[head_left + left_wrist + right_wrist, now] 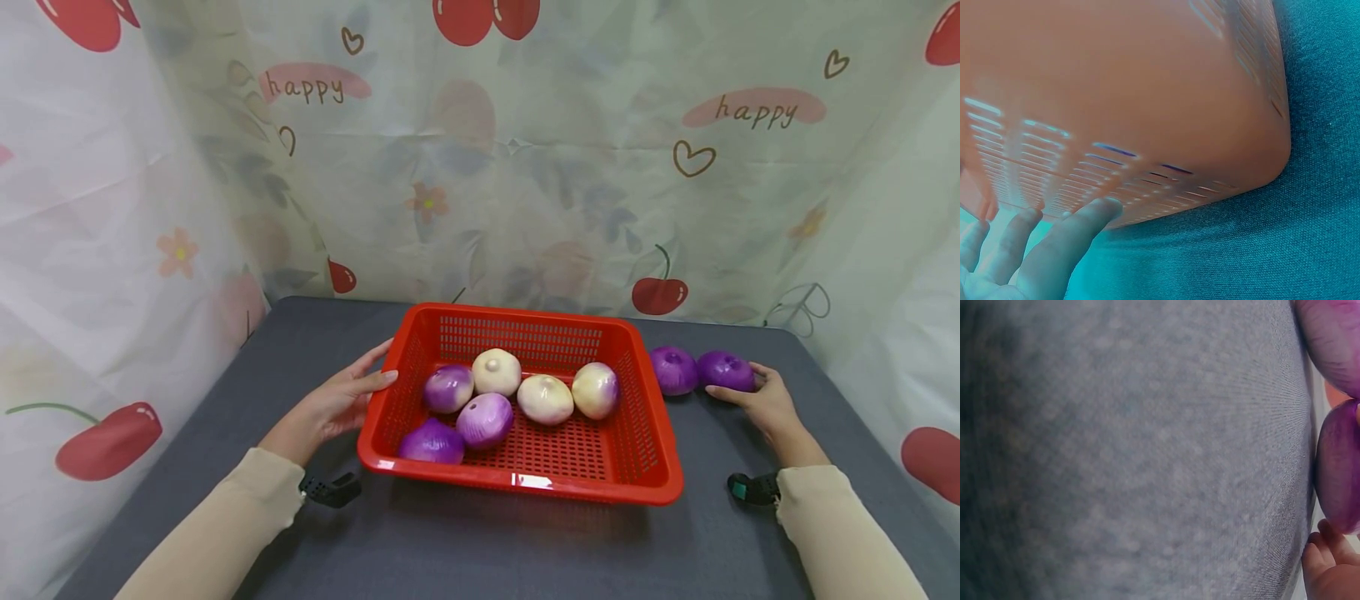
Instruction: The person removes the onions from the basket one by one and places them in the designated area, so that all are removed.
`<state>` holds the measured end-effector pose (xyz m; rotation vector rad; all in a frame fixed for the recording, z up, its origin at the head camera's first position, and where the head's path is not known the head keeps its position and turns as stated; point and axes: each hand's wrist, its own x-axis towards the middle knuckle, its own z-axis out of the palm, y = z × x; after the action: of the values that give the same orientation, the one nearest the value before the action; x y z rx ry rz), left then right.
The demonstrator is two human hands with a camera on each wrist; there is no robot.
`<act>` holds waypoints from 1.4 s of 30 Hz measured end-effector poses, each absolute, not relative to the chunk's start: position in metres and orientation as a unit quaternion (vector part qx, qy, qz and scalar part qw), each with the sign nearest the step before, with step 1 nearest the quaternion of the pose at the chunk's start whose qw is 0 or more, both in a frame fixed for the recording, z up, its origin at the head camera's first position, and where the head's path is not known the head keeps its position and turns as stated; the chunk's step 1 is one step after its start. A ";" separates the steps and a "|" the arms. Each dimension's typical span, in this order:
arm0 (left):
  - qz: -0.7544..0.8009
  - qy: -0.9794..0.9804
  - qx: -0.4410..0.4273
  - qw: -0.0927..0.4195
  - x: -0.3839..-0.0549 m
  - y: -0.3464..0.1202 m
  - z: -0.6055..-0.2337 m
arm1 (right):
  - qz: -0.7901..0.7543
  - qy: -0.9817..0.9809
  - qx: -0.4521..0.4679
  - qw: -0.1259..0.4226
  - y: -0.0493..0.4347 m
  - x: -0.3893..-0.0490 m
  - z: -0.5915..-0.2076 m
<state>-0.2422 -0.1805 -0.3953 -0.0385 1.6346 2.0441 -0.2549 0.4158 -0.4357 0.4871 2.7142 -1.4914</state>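
Note:
My left hand (337,400) holds the left side of a red plastic basket (517,492), its thumb at the rim. In the left wrist view, fingers (1054,250) lie against the slotted outer wall. Several onions sit in the basket: purple ones (431,442) on the left, pale cream ones (545,400) towards the middle and right. Right of the basket, my right hand (765,408) grips a purple onion (723,369), thumb in front and fingers at its far right side. Another purple onion (673,371) stands beside it. In the right wrist view the gripped onion (1338,469) shows only partly.
A dark grey cloth covers the table (517,554). Patterned curtains (510,167) hang close behind it and at both sides. Dark wrist straps (330,490) are worn at both cuffs. A thin looped cord (806,304) hangs at the back right corner.

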 end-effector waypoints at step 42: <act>0.751 0.604 0.018 0.268 -0.242 -0.181 -0.393 | -0.595 0.791 0.078 -0.120 0.349 -0.253 -0.319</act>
<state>-0.2420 -0.1815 -0.3930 0.0485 1.6286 2.0247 -0.2532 0.3495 -0.3194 0.2657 2.6936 -2.0275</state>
